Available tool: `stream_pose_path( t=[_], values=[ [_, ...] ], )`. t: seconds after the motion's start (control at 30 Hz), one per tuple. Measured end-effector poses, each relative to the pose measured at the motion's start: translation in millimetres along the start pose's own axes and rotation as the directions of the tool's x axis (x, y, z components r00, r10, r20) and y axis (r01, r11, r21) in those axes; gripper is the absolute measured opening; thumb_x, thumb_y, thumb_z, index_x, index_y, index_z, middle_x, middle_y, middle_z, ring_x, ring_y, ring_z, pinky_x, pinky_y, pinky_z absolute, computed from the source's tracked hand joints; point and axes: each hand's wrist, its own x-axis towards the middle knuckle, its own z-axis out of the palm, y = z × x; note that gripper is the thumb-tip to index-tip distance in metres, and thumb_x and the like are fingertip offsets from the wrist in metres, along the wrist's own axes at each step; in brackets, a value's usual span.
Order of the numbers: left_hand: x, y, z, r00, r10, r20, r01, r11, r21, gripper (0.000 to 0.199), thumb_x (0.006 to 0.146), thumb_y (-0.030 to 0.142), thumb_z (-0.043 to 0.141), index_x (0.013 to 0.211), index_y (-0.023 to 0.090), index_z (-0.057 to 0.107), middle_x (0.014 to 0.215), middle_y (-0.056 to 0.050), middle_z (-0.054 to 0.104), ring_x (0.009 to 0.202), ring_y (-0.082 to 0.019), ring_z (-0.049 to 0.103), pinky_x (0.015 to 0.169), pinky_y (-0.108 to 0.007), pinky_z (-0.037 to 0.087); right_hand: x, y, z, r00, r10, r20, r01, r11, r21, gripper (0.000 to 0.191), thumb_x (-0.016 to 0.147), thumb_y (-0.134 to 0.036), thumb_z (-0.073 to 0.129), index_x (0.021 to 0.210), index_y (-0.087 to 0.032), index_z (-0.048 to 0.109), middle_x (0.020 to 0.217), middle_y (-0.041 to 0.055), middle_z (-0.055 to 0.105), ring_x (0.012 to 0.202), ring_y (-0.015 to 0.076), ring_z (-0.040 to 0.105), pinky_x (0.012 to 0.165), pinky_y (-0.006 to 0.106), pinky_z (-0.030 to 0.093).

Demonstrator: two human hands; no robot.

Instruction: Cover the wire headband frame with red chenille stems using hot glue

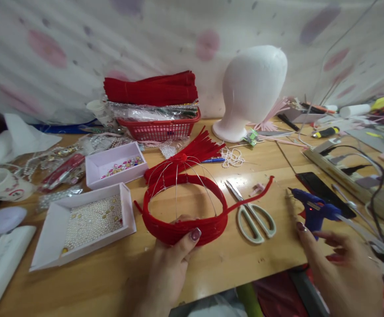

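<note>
My left hand (174,259) grips the front of a red fuzzy ring (208,231), thumb outside. Thin wires arch over the ring to a red knot on top, and loose red ends stick out left and right. At the right, my right hand (344,264) is by the handle of a blue glue gun (314,210) with a small red light; its fingers are partly curled and apart, and whether they grip the handle is not clear. Scissors (253,222) with pale handles lie between the ring and the glue gun. Red fuzzy stems (198,147) lie fanned behind the ring.
On the left are a white box of pearl beads (89,224), a box of gems (117,166) and a paper cup (5,185). Behind stand a red basket (164,128) and a white foam head (253,83). A power strip (347,178), cables and a black phone (326,193) lie right.
</note>
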Motion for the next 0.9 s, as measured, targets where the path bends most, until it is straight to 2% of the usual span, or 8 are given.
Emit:
stream_pose_path(
  t=[0.03, 0.07, 0.13, 0.23, 0.4, 0.53, 0.63, 0.9],
  values=[
    [-0.4, 0.0, 1.2, 1.0, -0.003, -0.016, 0.003, 1.0, -0.003, 0.043, 0.061, 0.025, 0.094, 0.1, 0.019, 0.077, 0.085, -0.004, 0.081, 0.094, -0.028, 0.078, 0.085, -0.037, 0.065, -11.7, -14.6, 3.7, 0.997, -0.002, -0.081, 0.004, 1.0, 0.028, 0.025, 0.084, -0.05, 0.074, 0.089, -0.028, 0.063, 0.089, 0.0073, 0.062, 0.091, 0.0339, 0.061, 0.088, 0.056, 0.046],
    [-0.8, -0.1, 2.5, 0.999, -0.006, -0.033, 0.005, 1.0, -0.007, 0.045, 0.061, 0.023, 0.094, 0.102, 0.02, 0.077, 0.084, -0.003, 0.081, 0.093, -0.027, 0.078, 0.083, -0.035, 0.066, -21.3, -29.8, 9.1, 0.991, -0.1, -0.09, 0.114, 0.978, 0.176, 0.022, 0.088, -0.045, 0.07, 0.097, -0.027, 0.065, 0.096, 0.0076, 0.063, 0.095, 0.0328, 0.062, 0.092, 0.054, 0.046],
    [-1.3, -1.1, 4.5, 0.999, 0.0, -0.055, -0.001, 1.0, -0.016, 0.045, 0.061, 0.022, 0.093, 0.103, 0.02, 0.077, 0.084, -0.003, 0.081, 0.09, -0.025, 0.078, 0.08, -0.032, 0.066, -31.9, -58.2, 23.8, 0.938, -0.348, 0.0, 0.327, 0.882, 0.338, 0.027, 0.092, -0.035, 0.066, 0.119, -0.03, 0.066, 0.121, 0.0088, 0.062, 0.118, 0.0333, 0.057, 0.105, 0.054, 0.041],
    [-0.7, -3.6, 4.2, 0.997, 0.03, -0.067, -0.03, 1.0, -0.008, 0.044, 0.06, 0.024, 0.094, 0.1, 0.017, 0.078, 0.084, -0.005, 0.081, 0.087, -0.025, 0.078, 0.076, -0.029, 0.065, -29.3, -85.3, 48.0, 0.814, -0.565, 0.136, 0.456, 0.766, 0.453, 0.035, 0.098, -0.025, 0.058, 0.131, -0.037, 0.064, 0.143, 0.0061, 0.055, 0.136, 0.0325, 0.047, 0.112, 0.054, 0.036],
    [0.8, -5.4, -1.2, 0.997, 0.035, -0.07, -0.036, 0.999, -0.012, 0.053, 0.058, 0.023, 0.096, 0.107, 0.021, 0.077, 0.088, -0.003, 0.081, 0.087, -0.023, 0.078, 0.074, -0.025, 0.064, -10.5, -95.9, 73.3, 0.767, -0.616, 0.18, 0.426, 0.698, 0.576, 0.021, 0.098, -0.02, 0.06, 0.113, -0.032, 0.068, 0.114, 0.0045, 0.071, 0.126, 0.0284, 0.055, 0.113, 0.054, 0.036],
    [0.1, -4.7, -2.8, 0.999, 0.03, -0.044, -0.031, 0.999, -0.012, 0.039, 0.06, 0.025, 0.094, 0.095, 0.021, 0.079, 0.087, -0.003, 0.081, 0.086, -0.022, 0.078, 0.073, -0.024, 0.065, 0.3, -97.1, 78.7, 0.701, -0.666, 0.255, 0.364, 0.642, 0.675, 0.005, 0.098, -0.025, 0.063, 0.097, -0.028, 0.066, 0.09, 0.0027, 0.068, 0.097, 0.0235, 0.062, 0.094, 0.044, 0.047],
    [0.5, -4.4, -4.9, 0.998, 0.035, -0.051, -0.037, 0.999, -0.024, 0.03, 0.059, 0.024, 0.095, 0.084, 0.02, 0.078, 0.086, -0.003, 0.081, 0.083, -0.019, 0.078, 0.07, -0.02, 0.063, 4.5, -99.2, 78.6, 0.685, -0.663, 0.304, 0.319, 0.647, 0.693, 0.011, 0.1, -0.031, 0.06, 0.091, -0.026, 0.065, 0.085, 0.0025, 0.065, 0.087, 0.0214, 0.059, 0.084, 0.039, 0.047],
    [2.9, -3.7, -10.4, 0.997, 0.006, -0.076, -0.005, 1.0, 0.009, 0.039, 0.057, 0.028, 0.097, 0.09, 0.02, 0.079, 0.091, -0.004, 0.081, 0.086, -0.02, 0.078, 0.069, -0.02, 0.064, 10.2, -105.5, 75.5, 0.633, -0.696, 0.338, 0.336, 0.641, 0.691, 0.017, 0.101, -0.032, 0.058, 0.087, -0.025, 0.063, 0.084, 0.0028, 0.065, 0.084, 0.0208, 0.058, 0.08, 0.038, 0.045]
  ],
)
